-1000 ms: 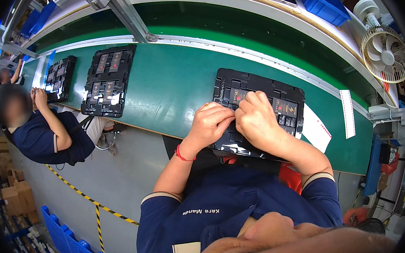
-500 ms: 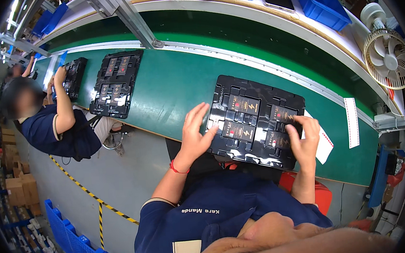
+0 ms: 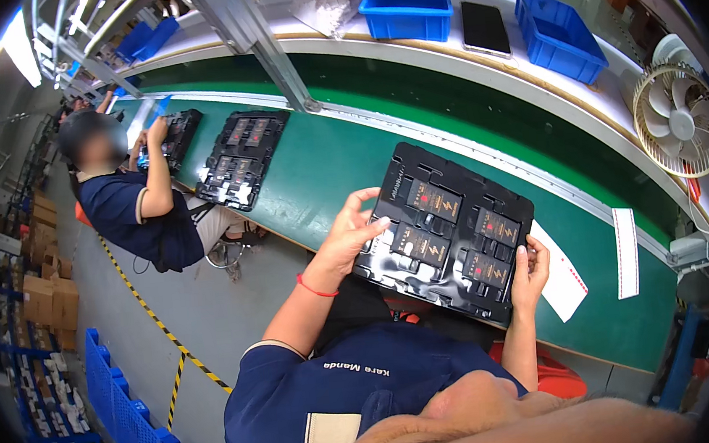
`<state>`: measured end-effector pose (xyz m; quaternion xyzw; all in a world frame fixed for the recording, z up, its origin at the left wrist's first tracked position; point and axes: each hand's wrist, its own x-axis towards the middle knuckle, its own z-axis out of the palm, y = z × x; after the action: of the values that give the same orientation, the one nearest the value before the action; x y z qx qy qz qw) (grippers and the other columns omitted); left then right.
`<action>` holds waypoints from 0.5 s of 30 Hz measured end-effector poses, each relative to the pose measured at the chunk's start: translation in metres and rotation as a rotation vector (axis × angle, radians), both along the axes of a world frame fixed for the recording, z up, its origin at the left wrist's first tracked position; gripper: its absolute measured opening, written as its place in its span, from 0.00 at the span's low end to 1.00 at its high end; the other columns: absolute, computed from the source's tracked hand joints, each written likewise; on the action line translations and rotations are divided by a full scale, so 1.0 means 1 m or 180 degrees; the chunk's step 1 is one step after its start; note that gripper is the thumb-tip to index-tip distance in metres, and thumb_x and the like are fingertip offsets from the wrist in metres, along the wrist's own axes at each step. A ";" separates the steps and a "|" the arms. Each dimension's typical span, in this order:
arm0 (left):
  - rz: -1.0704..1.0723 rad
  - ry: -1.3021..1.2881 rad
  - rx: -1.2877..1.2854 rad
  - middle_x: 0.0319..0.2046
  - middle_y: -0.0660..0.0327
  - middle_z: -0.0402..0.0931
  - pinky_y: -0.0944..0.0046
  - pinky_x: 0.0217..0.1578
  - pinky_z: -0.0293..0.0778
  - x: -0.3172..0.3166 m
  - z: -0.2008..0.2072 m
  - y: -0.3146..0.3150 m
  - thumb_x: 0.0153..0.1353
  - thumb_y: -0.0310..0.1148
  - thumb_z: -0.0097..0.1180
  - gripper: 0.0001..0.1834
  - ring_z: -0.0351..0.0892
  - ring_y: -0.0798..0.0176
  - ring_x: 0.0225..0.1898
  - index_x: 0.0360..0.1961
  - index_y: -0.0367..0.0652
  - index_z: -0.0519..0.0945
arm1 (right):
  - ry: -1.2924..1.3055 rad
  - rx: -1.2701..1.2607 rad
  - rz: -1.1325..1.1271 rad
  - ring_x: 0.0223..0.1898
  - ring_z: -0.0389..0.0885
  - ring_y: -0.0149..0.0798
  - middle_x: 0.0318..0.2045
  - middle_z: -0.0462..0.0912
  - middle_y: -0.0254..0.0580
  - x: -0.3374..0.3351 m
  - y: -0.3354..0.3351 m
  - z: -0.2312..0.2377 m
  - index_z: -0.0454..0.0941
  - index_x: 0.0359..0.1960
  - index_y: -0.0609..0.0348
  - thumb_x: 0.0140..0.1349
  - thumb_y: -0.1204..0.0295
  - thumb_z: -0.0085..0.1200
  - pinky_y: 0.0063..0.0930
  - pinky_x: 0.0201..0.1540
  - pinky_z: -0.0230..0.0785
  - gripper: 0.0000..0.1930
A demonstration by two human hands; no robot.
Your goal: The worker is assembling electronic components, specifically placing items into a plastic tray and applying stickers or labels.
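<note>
A black moulded plastic tray (image 3: 478,192) lies in front of me at a slant, its near edge by the bench's front edge. My left hand (image 3: 354,237) grips its left side, thumb over the rim, other fingers round the edge. At the right side my right hand (image 3: 529,272) holds the rim; part of its fingers is hidden. Several flat black packs that look like batteries sit in the tray's pockets, such as one upper-left pack (image 3: 437,201) and one lower-right pack (image 3: 487,268), each with a gold lightning mark.
White paper strips lie right of the tray, one sheet (image 3: 562,279) beside it and a strip (image 3: 625,253) farther off. Another filled tray (image 3: 244,159) rests leftward, near a seated co-worker (image 3: 137,198). The shelf carries blue bins (image 3: 406,10), a dark phone (image 3: 485,29) and a fan (image 3: 679,121).
My right hand has moved off the packs to the tray's right rim, and my left hand has closed on the left rim. The tray is turned slightly clockwise. The view has shifted.
</note>
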<state>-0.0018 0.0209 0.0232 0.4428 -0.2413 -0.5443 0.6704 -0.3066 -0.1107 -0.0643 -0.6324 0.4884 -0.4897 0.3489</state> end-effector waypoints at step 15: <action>0.0263 -0.0421 -0.0284 0.45 0.61 0.81 0.69 0.52 0.74 0.041 0.023 0.025 0.57 0.23 0.63 0.23 0.80 0.68 0.46 0.55 0.35 0.75 | -0.0832 0.0085 -0.0246 0.31 0.69 0.25 0.35 0.76 0.34 -0.018 -0.012 -0.021 0.77 0.49 0.63 0.75 0.64 0.43 0.21 0.35 0.64 0.16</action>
<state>0.0390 0.0462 0.0457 0.4570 -0.2906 -0.4744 0.6940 -0.3247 -0.1224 -0.0849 -0.5392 0.4692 -0.5746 0.3988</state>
